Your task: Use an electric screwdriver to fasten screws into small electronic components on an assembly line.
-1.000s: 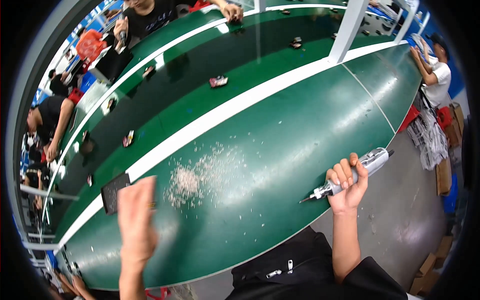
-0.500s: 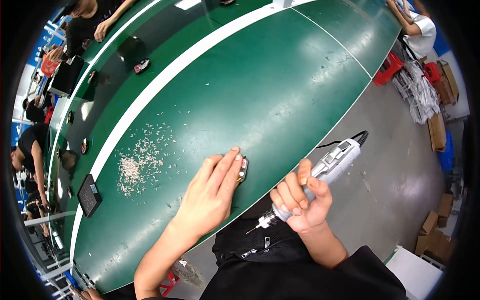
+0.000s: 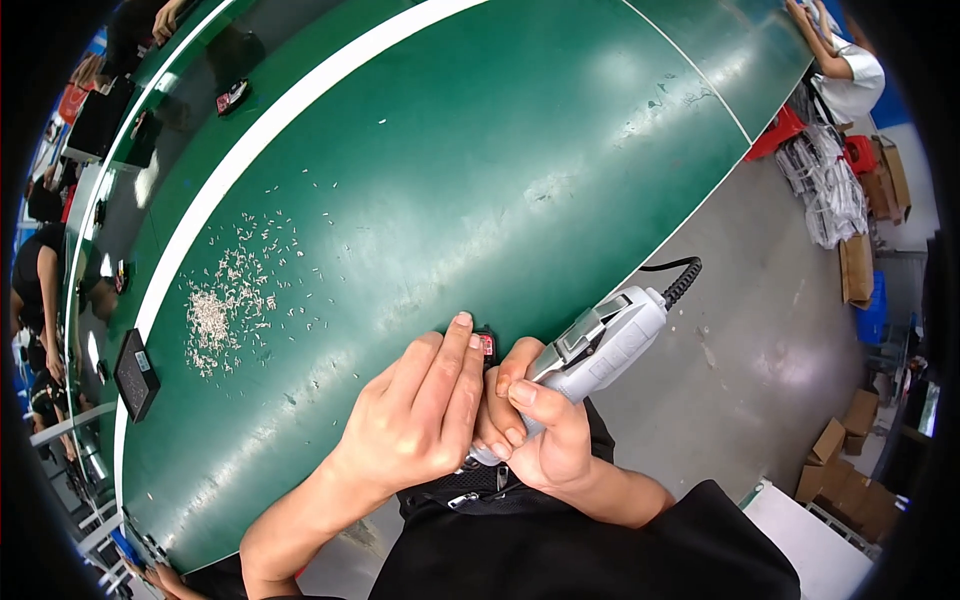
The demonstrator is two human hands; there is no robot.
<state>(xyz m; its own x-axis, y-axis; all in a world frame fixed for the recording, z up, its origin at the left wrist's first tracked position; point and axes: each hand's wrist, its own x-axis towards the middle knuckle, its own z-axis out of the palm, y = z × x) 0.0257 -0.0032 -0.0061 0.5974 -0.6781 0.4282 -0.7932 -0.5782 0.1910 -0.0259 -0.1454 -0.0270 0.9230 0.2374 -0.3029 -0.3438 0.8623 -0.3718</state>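
Where the green counter (image 3: 480,180) meets its near edge, a small dark part with a red patch (image 3: 485,345) lies pinned under the left hand (image 3: 420,410), whose fingers are stretched flat over it, not curled shut. Touching it at three o'clock, the right hand (image 3: 535,430) is wrapped firmly around a grey electric screwdriver (image 3: 600,345), its black coiled cord (image 3: 680,280) trailing toward two o'clock. At ten o'clock, well apart, pale shavings (image 3: 235,295) are scattered, with a black tray (image 3: 135,370) beyond them.
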